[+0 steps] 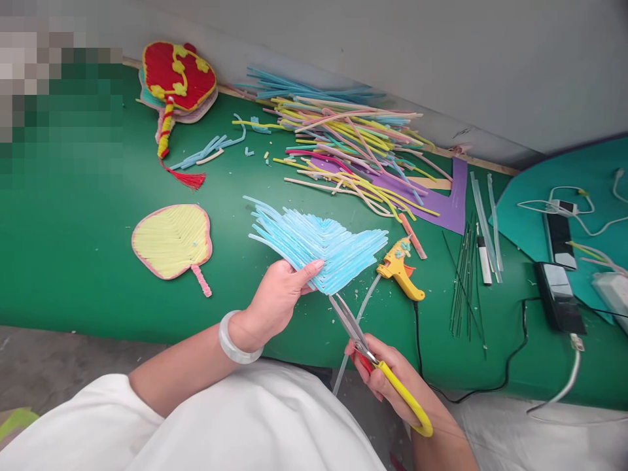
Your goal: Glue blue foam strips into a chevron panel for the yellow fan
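Between the thumb and fingers of my left hand (279, 294) is a light blue leaf-shaped panel (338, 248) of pipe cleaners laid in a V pattern. Its right edge looks trimmed, while uneven strands stick out at the upper left. My right hand (387, 373) grips scissors (360, 340) with yellow and red handles. The blade tips point up at the panel's lower point, close to it; whether they touch I cannot tell. To the right of the panel lies a yellow glue gun (400, 268) with a clear glue stick trailing from its back.
A yellow fan with pink edging (171, 242) lies left. Behind it rests a red fan (189, 75) with a tassel. Loose pipe cleaners (353, 131) are heaped at the back over a purple sheet (458, 196). Thin dark wires (466, 281) and a black power adapter (559, 297) with cords lie right.
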### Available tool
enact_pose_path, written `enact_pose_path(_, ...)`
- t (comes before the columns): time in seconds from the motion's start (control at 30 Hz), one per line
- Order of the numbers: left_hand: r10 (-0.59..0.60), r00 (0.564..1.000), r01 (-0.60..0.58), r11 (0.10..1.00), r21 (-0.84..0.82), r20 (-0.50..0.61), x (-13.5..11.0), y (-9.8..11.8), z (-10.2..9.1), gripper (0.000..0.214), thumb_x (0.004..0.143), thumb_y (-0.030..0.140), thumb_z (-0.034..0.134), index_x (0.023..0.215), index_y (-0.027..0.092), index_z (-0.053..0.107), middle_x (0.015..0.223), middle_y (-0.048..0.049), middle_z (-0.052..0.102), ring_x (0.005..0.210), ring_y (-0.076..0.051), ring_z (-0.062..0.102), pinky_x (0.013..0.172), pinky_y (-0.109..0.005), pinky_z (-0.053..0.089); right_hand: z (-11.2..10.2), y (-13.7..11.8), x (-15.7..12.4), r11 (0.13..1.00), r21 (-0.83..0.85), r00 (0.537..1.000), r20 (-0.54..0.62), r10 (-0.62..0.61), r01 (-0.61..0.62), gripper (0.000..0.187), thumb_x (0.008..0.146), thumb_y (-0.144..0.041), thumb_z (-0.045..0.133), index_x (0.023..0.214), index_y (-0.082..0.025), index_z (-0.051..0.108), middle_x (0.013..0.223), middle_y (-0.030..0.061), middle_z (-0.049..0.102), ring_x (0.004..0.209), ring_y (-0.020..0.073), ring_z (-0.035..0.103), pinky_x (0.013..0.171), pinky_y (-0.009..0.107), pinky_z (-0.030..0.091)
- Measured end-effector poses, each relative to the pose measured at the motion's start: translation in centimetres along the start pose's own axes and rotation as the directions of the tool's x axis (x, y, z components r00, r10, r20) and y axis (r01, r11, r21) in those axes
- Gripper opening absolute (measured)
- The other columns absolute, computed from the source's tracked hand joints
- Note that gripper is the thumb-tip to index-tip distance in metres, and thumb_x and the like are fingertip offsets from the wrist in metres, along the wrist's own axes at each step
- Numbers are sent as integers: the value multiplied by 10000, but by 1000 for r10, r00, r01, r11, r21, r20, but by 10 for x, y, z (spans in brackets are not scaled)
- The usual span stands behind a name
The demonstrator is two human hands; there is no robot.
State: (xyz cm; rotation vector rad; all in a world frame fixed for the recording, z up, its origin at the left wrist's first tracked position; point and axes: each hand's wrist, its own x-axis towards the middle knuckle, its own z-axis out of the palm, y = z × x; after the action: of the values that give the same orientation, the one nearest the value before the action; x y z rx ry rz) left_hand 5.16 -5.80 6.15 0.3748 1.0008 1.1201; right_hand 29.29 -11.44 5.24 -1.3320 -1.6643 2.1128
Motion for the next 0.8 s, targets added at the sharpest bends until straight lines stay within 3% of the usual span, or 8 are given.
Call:
enact_pose_path(0.5,-28,1000,28,1000,1,-10,0,0,2,345,732,371,823,545,165,618,548,14,579,686,-154,579,785,-326,481,2,-3,2,999,39,1000,4,15,-15,677,822,-823,433,1064,-197,525,675,-56,398,517,81,290,488,248,286)
enact_pose_path(0.8,-47,999,47,999,-23,-15,0,0,4,201,728,325,837,721,160,723,483,49,496,701,-159,589,732,-297,489,1,1,4,999,-24,999,-33,-22,21,686,827,-825,410,1021,-186,565,613,-61,366,479,81,262,433,236,248)
